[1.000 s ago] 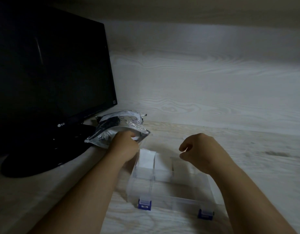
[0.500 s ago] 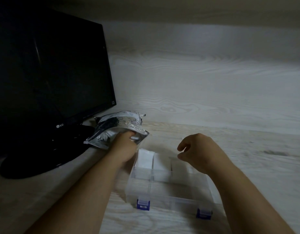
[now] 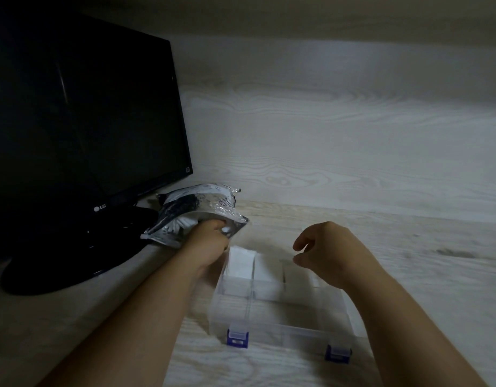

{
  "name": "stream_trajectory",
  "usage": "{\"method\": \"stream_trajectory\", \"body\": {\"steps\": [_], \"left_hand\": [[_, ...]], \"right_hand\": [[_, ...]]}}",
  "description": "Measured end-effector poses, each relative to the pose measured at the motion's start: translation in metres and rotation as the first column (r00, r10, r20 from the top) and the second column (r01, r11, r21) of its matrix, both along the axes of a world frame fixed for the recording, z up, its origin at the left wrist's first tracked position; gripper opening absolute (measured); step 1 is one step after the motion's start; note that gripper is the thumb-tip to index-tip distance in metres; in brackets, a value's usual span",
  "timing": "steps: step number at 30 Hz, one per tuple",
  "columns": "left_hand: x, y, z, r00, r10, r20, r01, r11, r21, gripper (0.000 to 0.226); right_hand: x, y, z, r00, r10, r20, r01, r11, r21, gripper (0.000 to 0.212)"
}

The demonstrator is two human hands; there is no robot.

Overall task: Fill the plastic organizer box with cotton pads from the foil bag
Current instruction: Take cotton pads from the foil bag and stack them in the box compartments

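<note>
Head view: monitor [image 3: 82, 129] bezel reads "LG" beside foil bag [image 3: 196, 212].

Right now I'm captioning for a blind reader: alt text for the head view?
A person's left hand reaches into a foil bag beside a dark monitor, while the right hand hovers empty over a clear organizer box holding white cotton pads.

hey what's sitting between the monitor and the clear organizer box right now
In the head view, the foil bag lies between the monitor and the organizer box, with the left hand reaching into it.
</note>
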State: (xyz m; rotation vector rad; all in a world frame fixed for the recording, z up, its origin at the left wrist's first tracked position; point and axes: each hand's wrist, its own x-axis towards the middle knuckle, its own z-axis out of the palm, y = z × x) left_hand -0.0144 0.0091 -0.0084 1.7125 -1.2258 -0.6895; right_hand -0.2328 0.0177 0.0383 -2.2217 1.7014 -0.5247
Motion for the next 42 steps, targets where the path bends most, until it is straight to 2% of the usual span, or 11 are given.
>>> {"method": "stream_trajectory", "body": {"steps": [6,10,14,22,28,36,42], "left_hand": [[0.002,-0.0042,-0.0026,0.999,0.014,-0.049,-0.014,1.0,0.0,0.057],[0.0009,-0.0053,-0.0027,0.988,0.02,-0.154,-0.023,1.0,-0.016,0.054],[0.0003,-0.0068,-0.0014,0.974,0.014,-0.225,-0.019,1.0,-0.02,0.061],[0.0013,-0.0094,-0.0024,0.973,0.039,-0.227,-0.037,0.999,0.011,0.052],[0.0035,-0.0076,-0.0023,0.989,-0.033,-0.148,0.037,0.999,0.023,0.069],[-0.0015,-0.0036,-0.0008,0.994,-0.023,-0.105,0.022,1.0,-0.006,0.06],[-0.0021,-0.0047,0.0021,0.966,0.182,-0.184,-0.207,0.97,-0.126,0.028]], "right_hand": [[0.0005,0.001,0.0,1.0,-0.001,-0.006,0.001,1.0,-0.01,0.017],[0.0011,0.0011,0.0002,1.0,0.0,-0.001,0.0,1.0,-0.006,0.016],[0.0014,0.001,-0.0001,1.0,0.002,-0.003,-0.002,1.0,-0.005,0.015],[0.0014,0.0019,-0.001,1.0,0.014,0.0,-0.014,1.0,-0.001,0.015],[0.0025,0.0016,-0.0014,1.0,0.024,-0.006,-0.024,1.0,0.003,0.014],[0.0025,0.0031,-0.0001,1.0,0.027,-0.001,-0.027,1.0,0.01,0.013],[0.0024,0.0025,-0.0002,0.999,0.037,0.005,-0.037,0.999,0.013,0.015]]}}
